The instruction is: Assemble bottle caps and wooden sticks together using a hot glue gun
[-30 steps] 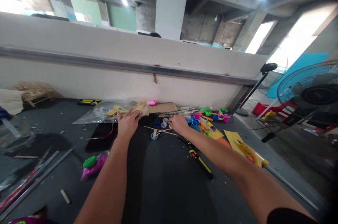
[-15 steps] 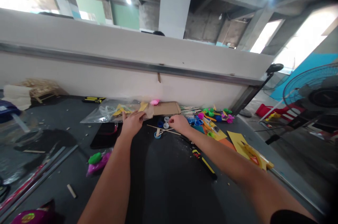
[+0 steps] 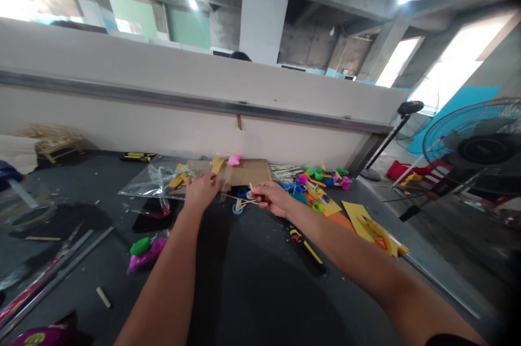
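My left hand point(image 3: 202, 192) lies over the front edge of a clear plastic bag point(image 3: 140, 184) with yellow pieces in it, its fingers stretched out. A brown cardboard piece point(image 3: 252, 172) is just beyond it. My right hand point(image 3: 271, 197) is closed in a pinch. A small pale piece point(image 3: 251, 187) sticks up from its fingertips; its kind is too small to make out. By those fingers are small paint pots, a blue pot point(image 3: 241, 193) among them. A blue ring point(image 3: 237, 208) with short wooden bits lies in front, near thin wooden sticks point(image 3: 232, 196).
Black-and-yellow cutter point(image 3: 307, 251) lies near my right forearm. Colourful clay pots point(image 3: 321, 175) and yellow paper point(image 3: 358, 218) spread at right. A phone point(image 3: 152, 215), a purple-and-green packet point(image 3: 146, 253) and metal rods point(image 3: 61, 275) are at left. A white partition point(image 3: 183, 123) borders the back.
My right hand has lifted and turned, and a pale piece now shows in its fingertips. My left hand stays at the bag. The whole view has shifted slightly.
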Available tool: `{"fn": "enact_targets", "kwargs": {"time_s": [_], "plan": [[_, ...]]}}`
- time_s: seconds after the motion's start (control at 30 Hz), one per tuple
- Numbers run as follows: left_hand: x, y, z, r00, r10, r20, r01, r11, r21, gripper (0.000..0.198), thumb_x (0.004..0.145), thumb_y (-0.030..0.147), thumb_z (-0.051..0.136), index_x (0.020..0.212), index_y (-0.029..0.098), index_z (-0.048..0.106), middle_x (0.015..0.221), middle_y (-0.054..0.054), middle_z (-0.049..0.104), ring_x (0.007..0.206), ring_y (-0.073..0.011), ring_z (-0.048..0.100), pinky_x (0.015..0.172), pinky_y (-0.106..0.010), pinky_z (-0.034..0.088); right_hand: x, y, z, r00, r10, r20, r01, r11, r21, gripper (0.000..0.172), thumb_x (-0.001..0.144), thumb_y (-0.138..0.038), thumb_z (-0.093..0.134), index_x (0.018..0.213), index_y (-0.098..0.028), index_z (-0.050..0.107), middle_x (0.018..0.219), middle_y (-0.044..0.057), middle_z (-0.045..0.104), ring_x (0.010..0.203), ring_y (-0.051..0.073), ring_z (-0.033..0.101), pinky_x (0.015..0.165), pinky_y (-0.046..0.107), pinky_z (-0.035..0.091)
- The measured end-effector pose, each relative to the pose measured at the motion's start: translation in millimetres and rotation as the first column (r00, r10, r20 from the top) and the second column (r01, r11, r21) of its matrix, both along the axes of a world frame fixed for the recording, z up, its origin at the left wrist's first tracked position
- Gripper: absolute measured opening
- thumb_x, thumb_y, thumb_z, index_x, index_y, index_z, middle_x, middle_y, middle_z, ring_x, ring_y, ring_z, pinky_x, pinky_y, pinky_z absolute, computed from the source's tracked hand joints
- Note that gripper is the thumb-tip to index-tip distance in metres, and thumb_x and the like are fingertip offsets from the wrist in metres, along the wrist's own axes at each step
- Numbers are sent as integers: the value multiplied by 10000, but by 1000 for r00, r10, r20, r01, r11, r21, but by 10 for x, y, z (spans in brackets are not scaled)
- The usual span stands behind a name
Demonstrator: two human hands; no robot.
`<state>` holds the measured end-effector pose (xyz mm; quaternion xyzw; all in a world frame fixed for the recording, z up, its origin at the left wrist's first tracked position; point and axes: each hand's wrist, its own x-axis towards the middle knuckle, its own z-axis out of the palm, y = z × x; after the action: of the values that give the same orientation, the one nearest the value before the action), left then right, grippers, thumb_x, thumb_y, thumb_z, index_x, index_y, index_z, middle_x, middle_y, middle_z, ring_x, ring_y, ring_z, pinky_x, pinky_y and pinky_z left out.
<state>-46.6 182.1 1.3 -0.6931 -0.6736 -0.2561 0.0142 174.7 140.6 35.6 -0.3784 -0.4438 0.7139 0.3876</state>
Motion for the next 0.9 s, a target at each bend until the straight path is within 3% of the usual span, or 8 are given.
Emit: {"fn": "enact_targets", "kwargs": {"time_s": [0.07,0.13,0.2,0.3,0.4,0.5,0.73,0.9], "plan": [[70,2,-38,988,156,12,-156,979,132,549,756,550,502,1130,152,560,1106,-166,601,1087,-319,515,947,-446,324,-29,54,-23,998,-62,34,61,998,21,203,541,-208,750,629,-103,600,606,23,613,459,32,386,363,139,226],[104,11,-99,971,239,16,-238,956,173,648,692,547,585,1176,122,512,1155,-194,556,1107,-335,490,926,-432,349,-73,138,-51,990,-130,64,127,991,39,182,529,-177,735,613,-112,587,565,12,604,441,35,389,356,141,239],[88,29,-160,971,237,15,-237,961,145,652,687,503,613,1186,100,494,1145,-202,552,1083,-322,504,900,-402,377,-130,236,-64,982,-177,72,173,984,49,166,532,-150,713,609,-128,568,538,-3,596,429,39,399,355,142,256],[-4,66,-217,979,201,31,-203,976,79,487,742,403,581,1132,115,537,1074,-171,590,1014,-281,546,847,-353,413,-222,360,-37,978,-194,71,190,980,58,160,557,-124,689,677,-137,583,555,-4,614,427,43,422,365,141,291],[-113,106,-230,979,199,51,-201,979,45,308,782,281,509,1042,145,600,1017,-137,621,947,-248,579,805,-324,428,-288,415,16,988,-147,55,142,987,81,233,608,-135,674,835,-144,622,612,10,644,434,45,441,387,145,333],[-192,136,-232,976,209,56,-212,976,43,281,788,203,450,996,138,627,1001,-138,633,924,-235,589,803,-321,426,-321,413,52,997,-67,45,61,989,136,331,657,-143,651,984,-185,623,635,-3,645,436,45,453,390,141,335],[-253,110,-254,965,259,-38,-253,960,121,354,771,428,496,906,138,648,1072,-153,628,1052,-286,522,928,-388,329,-420,439,96,989,-132,71,123,985,123,227,697,-100,597,909,-180,609,586,-25,600,425,48,466,364,132,303],[-299,97,-241,977,212,35,-214,976,45,278,744,356,498,826,149,666,938,-129,671,960,-258,561,891,-347,345,-537,487,97,971,-187,148,164,974,157,223,695,-80,588,896,-168,553,597,-21,598,442,61,488,372,146,342]]}}
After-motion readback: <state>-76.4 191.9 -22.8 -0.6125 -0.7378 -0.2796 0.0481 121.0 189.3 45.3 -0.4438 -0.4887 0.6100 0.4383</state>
